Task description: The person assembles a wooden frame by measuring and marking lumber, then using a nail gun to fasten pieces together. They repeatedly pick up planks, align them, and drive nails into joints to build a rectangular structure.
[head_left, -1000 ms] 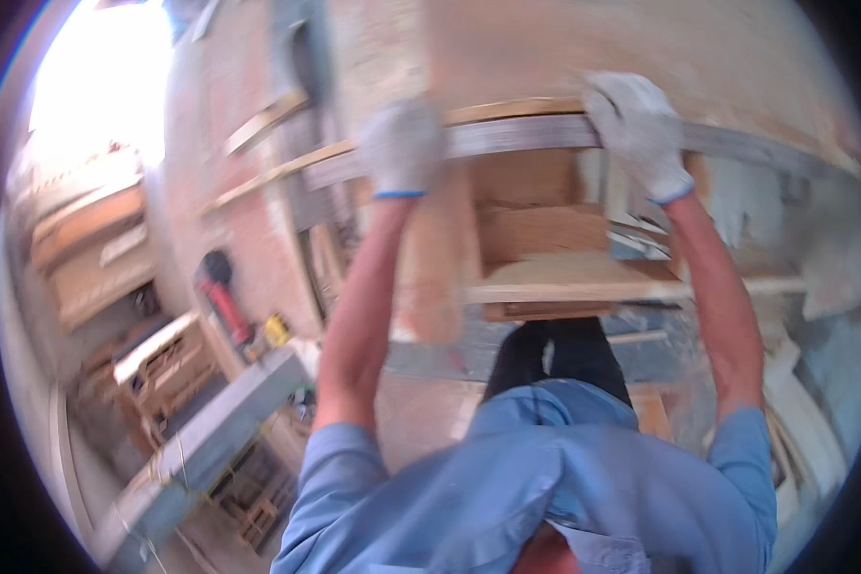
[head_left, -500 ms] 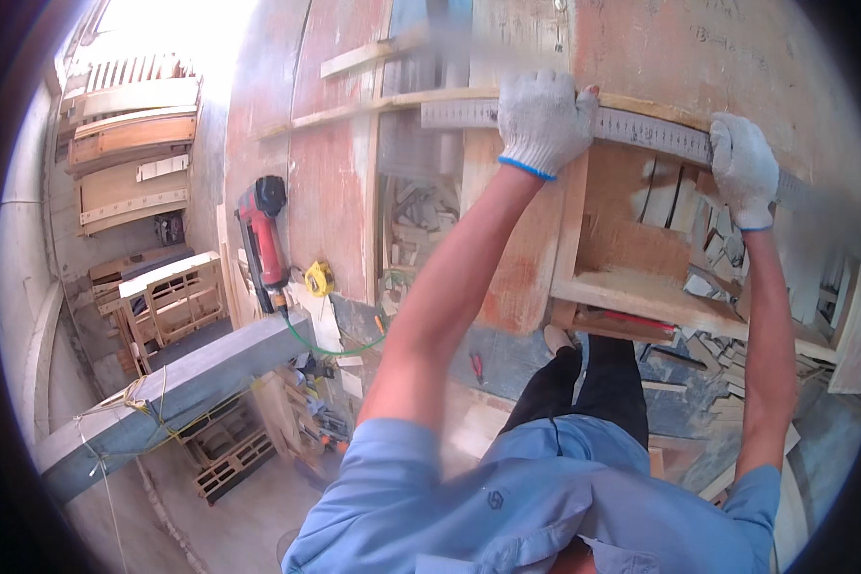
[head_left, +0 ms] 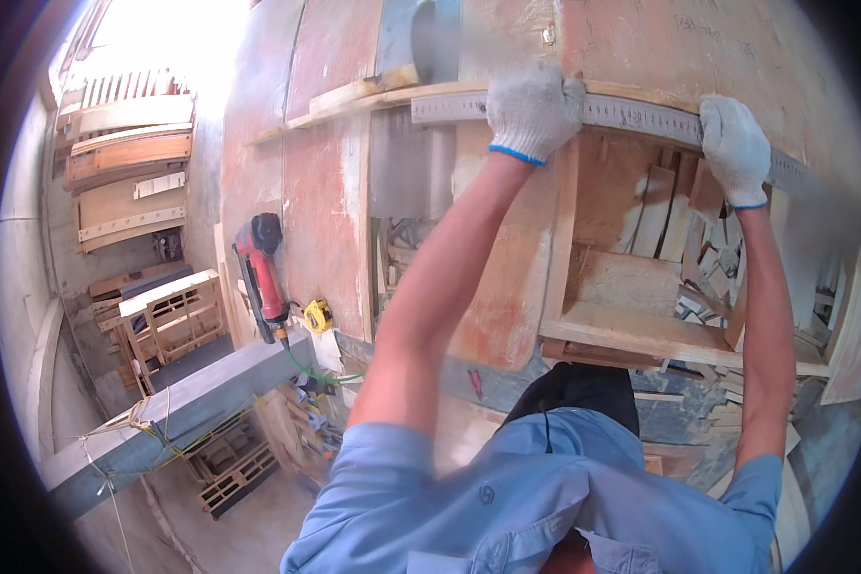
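While both gloved hands, left hand (head_left: 534,110) and right hand (head_left: 735,148), are pressing a metal ruler (head_left: 641,113) flat with fingers closed over it, I am judging that marking needs one hand freed.

Both gloved hands slid the metal ruler (head_left: 631,113) rightward along the board.

Bright daylight is flooding in at the upper left, washing out stacked wooden frames (head_left: 129,158). A reddish plywood panel (head_left: 320,201) is standing by a red nail gun (head_left: 261,273) and a yellow tape measure (head_left: 318,315). Slatted wooden crates (head_left: 174,320) are sitting on the concrete floor (head_left: 258,521) beside a grey beam (head_left: 177,411). Wood offcuts (head_left: 708,277) are piling up at the right.
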Demonstrator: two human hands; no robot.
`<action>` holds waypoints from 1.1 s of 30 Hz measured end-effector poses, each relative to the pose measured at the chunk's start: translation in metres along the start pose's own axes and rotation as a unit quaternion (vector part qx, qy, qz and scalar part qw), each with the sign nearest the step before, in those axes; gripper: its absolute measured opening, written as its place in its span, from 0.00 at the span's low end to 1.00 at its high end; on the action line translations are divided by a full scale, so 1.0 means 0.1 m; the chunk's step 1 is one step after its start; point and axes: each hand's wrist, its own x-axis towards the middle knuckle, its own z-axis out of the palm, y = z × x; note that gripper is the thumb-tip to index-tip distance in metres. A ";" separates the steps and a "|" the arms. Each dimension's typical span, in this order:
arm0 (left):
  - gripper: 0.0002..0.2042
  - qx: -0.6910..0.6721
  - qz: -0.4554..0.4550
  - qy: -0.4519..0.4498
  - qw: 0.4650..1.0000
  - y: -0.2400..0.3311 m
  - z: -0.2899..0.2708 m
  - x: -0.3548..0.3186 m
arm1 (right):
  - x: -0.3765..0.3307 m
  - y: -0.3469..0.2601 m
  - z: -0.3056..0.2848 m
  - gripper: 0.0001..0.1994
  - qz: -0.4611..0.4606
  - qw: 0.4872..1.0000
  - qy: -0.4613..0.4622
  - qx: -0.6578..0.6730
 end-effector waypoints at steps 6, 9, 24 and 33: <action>0.14 0.090 0.056 0.017 0.994 -0.16 0.27 0.51 | 0.44 0.23 0.22 0.15 0.050 0.998 -0.041 -0.010; 0.12 0.116 0.075 0.045 0.989 -0.21 0.33 0.60 | 0.55 0.27 0.29 0.17 0.067 0.995 -0.069 0.004; 0.18 -0.085 -0.015 0.077 0.993 0.16 -0.15 -0.58 | -0.29 -0.29 -0.34 0.17 0.103 0.979 -0.158 0.075; 0.17 -0.094 -0.108 -0.122 0.982 0.34 -1.09 -0.37 | 0.27 -0.10 -0.75 0.18 0.104 0.964 -0.109 0.217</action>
